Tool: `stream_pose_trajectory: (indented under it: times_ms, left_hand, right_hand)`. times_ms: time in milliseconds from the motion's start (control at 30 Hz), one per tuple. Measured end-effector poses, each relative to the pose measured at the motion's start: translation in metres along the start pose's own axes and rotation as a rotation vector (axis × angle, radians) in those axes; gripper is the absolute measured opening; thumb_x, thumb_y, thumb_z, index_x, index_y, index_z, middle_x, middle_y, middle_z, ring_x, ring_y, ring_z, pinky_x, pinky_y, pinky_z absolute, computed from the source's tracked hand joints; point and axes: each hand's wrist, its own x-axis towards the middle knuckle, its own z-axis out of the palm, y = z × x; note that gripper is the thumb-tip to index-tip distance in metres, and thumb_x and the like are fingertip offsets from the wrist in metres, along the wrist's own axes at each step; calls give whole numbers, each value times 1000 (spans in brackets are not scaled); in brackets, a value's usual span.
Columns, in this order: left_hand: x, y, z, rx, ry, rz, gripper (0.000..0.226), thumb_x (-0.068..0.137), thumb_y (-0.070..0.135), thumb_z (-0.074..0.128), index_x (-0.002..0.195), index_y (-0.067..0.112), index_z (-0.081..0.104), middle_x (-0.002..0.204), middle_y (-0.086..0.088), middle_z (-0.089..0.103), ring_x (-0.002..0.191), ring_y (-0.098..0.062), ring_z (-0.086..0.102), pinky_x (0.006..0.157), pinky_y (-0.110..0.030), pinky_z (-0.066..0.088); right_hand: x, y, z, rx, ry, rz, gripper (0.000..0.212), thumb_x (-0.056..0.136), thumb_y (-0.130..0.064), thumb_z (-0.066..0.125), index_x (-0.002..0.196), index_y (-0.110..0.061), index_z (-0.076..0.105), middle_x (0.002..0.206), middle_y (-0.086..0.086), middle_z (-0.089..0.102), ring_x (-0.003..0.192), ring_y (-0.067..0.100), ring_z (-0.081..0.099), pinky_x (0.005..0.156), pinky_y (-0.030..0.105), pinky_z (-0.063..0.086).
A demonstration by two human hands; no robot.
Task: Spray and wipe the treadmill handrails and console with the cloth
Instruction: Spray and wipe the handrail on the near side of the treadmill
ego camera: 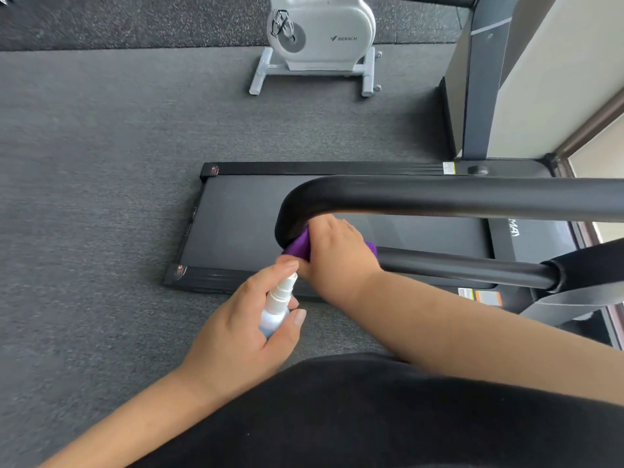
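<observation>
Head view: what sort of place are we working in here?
Probably a small home or apartment gym: a treadmill on grey carpet, a white exercise bike behind it, and speckled rubber flooring further back.

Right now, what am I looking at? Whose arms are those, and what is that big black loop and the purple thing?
The picture comes from a camera worn on a person's head, looking down, so the two arms are that person's own. The big black loop is the handrail of a treadmill, a machine for walking indoors. Its flat black belt lies on the grey carpet below. The right hand presses a purple cloth around the bend of the handrail to wipe it. The left hand holds a small white spray bottle, with one finger resting on top of the nozzle, pointing toward the cloth. Farther away stands a white exercise bike. The black shape at the bottom is the person's clothing.
</observation>
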Motion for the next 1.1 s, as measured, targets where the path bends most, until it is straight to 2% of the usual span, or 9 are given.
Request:
stream_pose_trajectory:
  times_ms: [100, 233, 367, 500, 633, 700, 800, 967, 1100]
  left_hand:
    - [10, 6, 7, -2, -43, 21, 54, 84, 39, 58, 132, 48, 34, 96, 25, 59, 89, 0, 62, 85, -13, 44]
    - [23, 19, 23, 2, -96, 45, 53, 82, 42, 58, 128, 51, 34, 94, 21, 61, 87, -3, 63, 82, -16, 47]
    - [36, 35, 46, -14, -140, 81, 48, 82, 42, 56, 126, 49, 37, 90, 19, 62, 88, -2, 62, 82, -9, 43]
    - [48, 51, 69, -2, -202, 117, 47, 82, 43, 56, 125, 49, 37, 92, 20, 61, 92, 2, 60, 82, -2, 38]
    - [57, 65, 88, -18, -244, 147, 49, 83, 42, 55, 129, 46, 40, 93, 18, 62, 90, 2, 60, 82, -2, 37]
    - [60, 72, 96, -26, -253, 169, 50, 84, 43, 55, 129, 56, 37, 91, 18, 62, 83, 2, 61, 78, -4, 41]
    - [62, 82, 109, -41, -255, 180, 56, 84, 45, 53, 130, 67, 29, 97, 19, 61, 80, -1, 62, 73, -6, 42]
    - [66, 95, 123, -27, -259, 189, 57, 86, 44, 53, 132, 65, 28, 98, 21, 60, 87, -4, 60, 76, -5, 39]
    - [64, 102, 122, -13, -231, 179, 56, 86, 45, 53, 131, 66, 28, 98, 23, 59, 87, -2, 60, 76, -4, 39]
  right_hand:
    - [2, 8, 0, -72, -64, -62, 28, 80, -46, 46, 96, -25, 37, 101, 1, 51, 104, 30, 55, 84, 35, 34]
    - [-1, 25, -1, -258, -93, -117, 52, 83, -41, 64, 128, -24, 45, 125, 0, 54, 111, 27, 54, 90, 42, 46]
    - [-18, 54, -12, -266, -58, -102, 53, 82, -44, 63, 130, -26, 49, 121, -1, 55, 107, 27, 54, 87, 42, 47]
    - [-37, 87, -23, -282, -8, -79, 56, 85, -46, 65, 134, -29, 47, 127, -2, 53, 114, 27, 52, 96, 43, 45]
    - [-62, 123, -38, -369, 14, -6, 60, 85, -51, 67, 137, -37, 42, 137, 3, 46, 124, 34, 44, 113, 57, 26]
    - [-78, 142, -50, -396, 28, 60, 62, 83, -47, 71, 135, -40, 40, 136, 5, 45, 127, 37, 40, 113, 67, 12]
    - [-104, 174, -70, -448, 25, 163, 73, 79, -42, 76, 137, -43, 33, 136, 6, 42, 130, 40, 36, 110, 72, 11]
    - [-135, 218, -101, -491, -33, 198, 89, 74, -40, 83, 146, -38, 30, 142, 11, 42, 130, 40, 39, 108, 62, 29]
    - [-133, 217, -108, -402, -77, 114, 79, 88, -35, 70, 152, -40, 24, 154, 7, 31, 135, 35, 34, 112, 51, 30]
